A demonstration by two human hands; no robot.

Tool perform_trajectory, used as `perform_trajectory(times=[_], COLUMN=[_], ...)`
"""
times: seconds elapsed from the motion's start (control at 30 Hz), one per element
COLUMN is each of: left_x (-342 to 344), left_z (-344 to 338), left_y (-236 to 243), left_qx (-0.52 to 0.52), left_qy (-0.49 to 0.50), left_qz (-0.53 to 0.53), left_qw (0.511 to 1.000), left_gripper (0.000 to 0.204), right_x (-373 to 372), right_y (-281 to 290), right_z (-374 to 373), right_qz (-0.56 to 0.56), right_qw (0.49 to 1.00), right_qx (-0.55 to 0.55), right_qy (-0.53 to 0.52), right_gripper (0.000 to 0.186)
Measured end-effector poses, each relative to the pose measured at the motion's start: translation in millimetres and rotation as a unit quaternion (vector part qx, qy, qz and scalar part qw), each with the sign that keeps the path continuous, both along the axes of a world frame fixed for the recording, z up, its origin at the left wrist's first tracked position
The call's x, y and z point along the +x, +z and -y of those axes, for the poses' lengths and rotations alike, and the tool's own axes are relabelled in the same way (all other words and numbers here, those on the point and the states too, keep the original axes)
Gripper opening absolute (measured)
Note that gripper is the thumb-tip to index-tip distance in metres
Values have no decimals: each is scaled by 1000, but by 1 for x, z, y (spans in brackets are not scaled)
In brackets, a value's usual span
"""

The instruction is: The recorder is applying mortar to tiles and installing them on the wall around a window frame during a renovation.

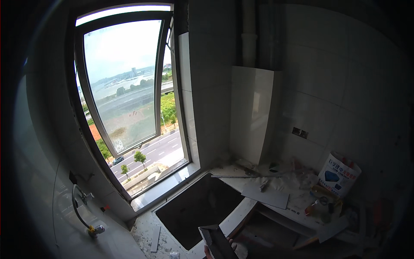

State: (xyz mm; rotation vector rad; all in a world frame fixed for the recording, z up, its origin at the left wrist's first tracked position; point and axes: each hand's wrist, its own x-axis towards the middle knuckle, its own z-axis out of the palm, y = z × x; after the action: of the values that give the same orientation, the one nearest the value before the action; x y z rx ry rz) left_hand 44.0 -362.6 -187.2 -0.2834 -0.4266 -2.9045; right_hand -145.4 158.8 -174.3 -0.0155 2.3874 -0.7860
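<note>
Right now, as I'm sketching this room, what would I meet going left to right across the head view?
Yellow-banded hose fitting, narrow pale strip, held dark piece, flat pale panel, dark wall plate, white printed bag.

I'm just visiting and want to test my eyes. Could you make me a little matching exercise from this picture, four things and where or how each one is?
Things
1. Window sash
2. Dark-faced piece
3. Bag
4. Small square plates

Places and states
A. Mostly white, with printing on it
B. Set side by side in the right-hand wall
C. Swung open, with a road visible outside
D. Held in fingers at the picture's lower edge

Right pairs: 1-C, 2-D, 3-A, 4-B
</note>
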Motion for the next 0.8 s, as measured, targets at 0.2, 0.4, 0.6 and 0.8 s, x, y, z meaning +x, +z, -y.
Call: perform_trajectory(times=[0.2,0.4,0.6,0.8], left_x=[-7,-22,-66,-77], left_z=[-7,-77,-183,-305], left_y=[34,78,117,56], left_qx=[-42,64,104,71], left_qy=[-10,-68,-117,-138], left_qz=[116,146,178,245], left_qw=[992,985,971,957], left_gripper=[114,117,106,105], right_x=[5,109,251,301], right_y=[-34,-75,-92,-132], right_z=[47,12,-88,-168], right_qz=[20,141,330,350], right_qw=[999,988,933,903], right_qx=[-18,-34,-131,-189], right_qy=[31,50,-64,-160], right_gripper=[38,39,34,47])
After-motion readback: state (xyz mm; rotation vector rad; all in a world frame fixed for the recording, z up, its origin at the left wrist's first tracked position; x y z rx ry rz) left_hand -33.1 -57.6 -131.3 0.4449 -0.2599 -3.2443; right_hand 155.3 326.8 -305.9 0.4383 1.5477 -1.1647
